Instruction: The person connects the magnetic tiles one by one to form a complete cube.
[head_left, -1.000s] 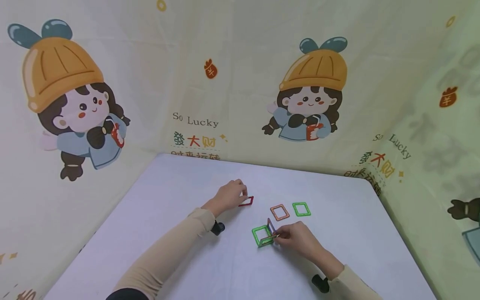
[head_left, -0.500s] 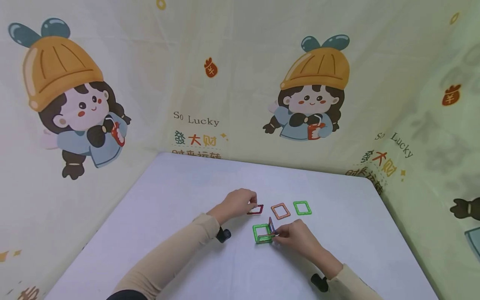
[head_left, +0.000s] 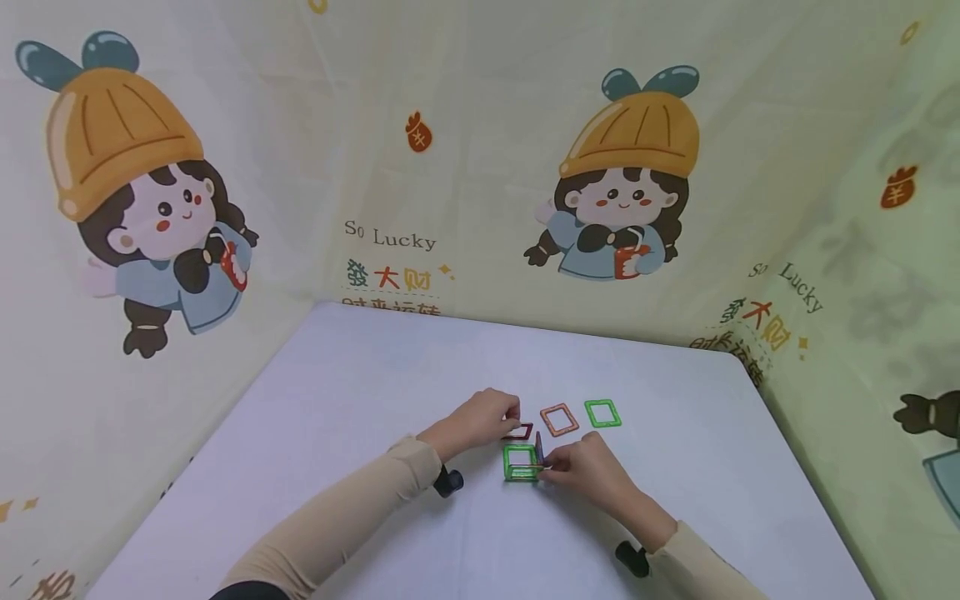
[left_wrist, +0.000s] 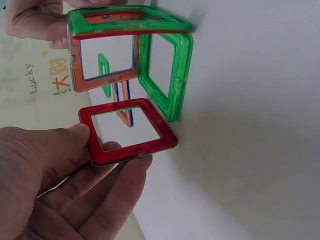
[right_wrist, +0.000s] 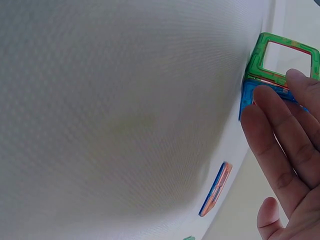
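Note:
My left hand (head_left: 480, 422) pinches a red square magnetic tile (left_wrist: 122, 153) between thumb and fingers, tilted, just beyond a small build. That build has a green base tile (left_wrist: 183, 75) flat on the table and two upright tiles meeting at a corner. One upright is an orange-and-blue tile (left_wrist: 75, 65); the other, on the near side, is a green-and-red tile (right_wrist: 257, 60). At that corner my right hand (head_left: 588, 467) pinches the uprights, thumb by the green one and fingers by the blue face. A narrow gap separates the red tile from the build.
Behind the build, a loose orange tile (head_left: 548, 423) and a loose green tile (head_left: 607, 426) lie flat on the white table (head_left: 375, 375). A printed cloth (head_left: 480, 167) hangs around the table's back and sides.
My left hand has brought the red tile nearer and to the right, close to the build. The build has turned slightly, its near side now straighter; my right hand stays at its corner.

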